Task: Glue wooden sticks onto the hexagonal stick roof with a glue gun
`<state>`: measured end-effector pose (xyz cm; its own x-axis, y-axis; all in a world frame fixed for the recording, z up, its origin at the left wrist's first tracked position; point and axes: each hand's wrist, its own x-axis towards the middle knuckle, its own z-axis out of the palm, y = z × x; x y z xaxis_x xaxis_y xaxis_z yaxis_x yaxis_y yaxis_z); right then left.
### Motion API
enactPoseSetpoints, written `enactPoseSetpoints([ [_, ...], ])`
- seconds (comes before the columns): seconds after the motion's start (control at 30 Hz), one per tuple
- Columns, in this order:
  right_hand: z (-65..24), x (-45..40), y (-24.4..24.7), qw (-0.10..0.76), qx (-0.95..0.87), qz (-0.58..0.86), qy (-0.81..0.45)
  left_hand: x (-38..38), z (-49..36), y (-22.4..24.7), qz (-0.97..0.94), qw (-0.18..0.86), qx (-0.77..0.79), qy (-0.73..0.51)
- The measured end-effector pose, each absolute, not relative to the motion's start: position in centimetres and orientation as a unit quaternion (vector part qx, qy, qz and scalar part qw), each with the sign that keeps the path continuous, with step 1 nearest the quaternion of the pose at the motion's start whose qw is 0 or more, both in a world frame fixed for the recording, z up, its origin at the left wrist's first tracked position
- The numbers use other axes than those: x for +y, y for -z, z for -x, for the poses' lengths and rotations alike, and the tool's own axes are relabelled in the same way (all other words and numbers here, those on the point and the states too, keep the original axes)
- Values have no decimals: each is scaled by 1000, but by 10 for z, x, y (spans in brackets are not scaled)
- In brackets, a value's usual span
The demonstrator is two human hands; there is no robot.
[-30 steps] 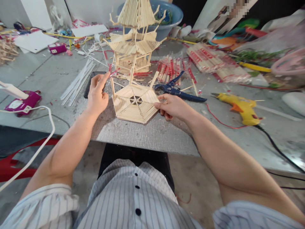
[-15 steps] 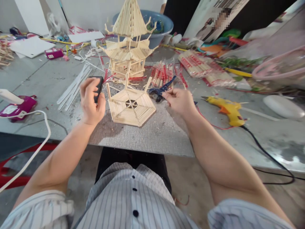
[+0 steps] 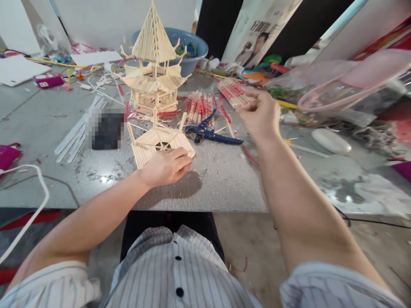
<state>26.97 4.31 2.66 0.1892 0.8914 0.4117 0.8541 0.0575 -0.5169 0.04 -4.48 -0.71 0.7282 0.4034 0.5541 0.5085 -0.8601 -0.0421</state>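
A hexagonal panel of pale wooden sticks lies on the table, with short sticks standing up at its far corners. My left hand lies across its near right side, fingers closed at the edge. Farther right, my right hand is raised with bent fingers beside wrapped chopstick packs; anything in its pinch is hidden. Between the hands rest blue-handled pliers or cutters. A dark phone-like object, blurred out, lies to the left of the panel.
Behind the panel stands a tiered stick pagoda, with a blue basin at its back. White strips lie on the left. Loose red-wrapped chopsticks, a white oval object and a pink-rimmed basket are farther right.
My left hand has let go of the dark phone-like object and moved right onto the hexagonal panel. My right hand has moved from beside the pliers to the chopstick packs. The view has shifted right.
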Motion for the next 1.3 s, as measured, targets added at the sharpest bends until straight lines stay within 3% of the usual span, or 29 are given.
enactPoseSetpoints([
  [0.07, -264, 44, -29, 331, -631, 702, 10, -45, 4, 12, 924, 86, -255, 272],
  [0.23, -229, 56, -23, 235, -725, 646, -48, -44, 8, 16, 912, 39, -322, 251],
  [0.43, -183, 88, -10, 149, -815, 556, -64, -43, 5, 10, 900, 20, -417, 126],
  [0.87, -146, 133, 11, 133, -864, 464, -147, -57, -1, 4, 914, 11, -404, 47],
  [1.3, -111, 131, -4, 14, -880, 472, -59, -63, -2, 2, 921, -17, -385, 55],
])
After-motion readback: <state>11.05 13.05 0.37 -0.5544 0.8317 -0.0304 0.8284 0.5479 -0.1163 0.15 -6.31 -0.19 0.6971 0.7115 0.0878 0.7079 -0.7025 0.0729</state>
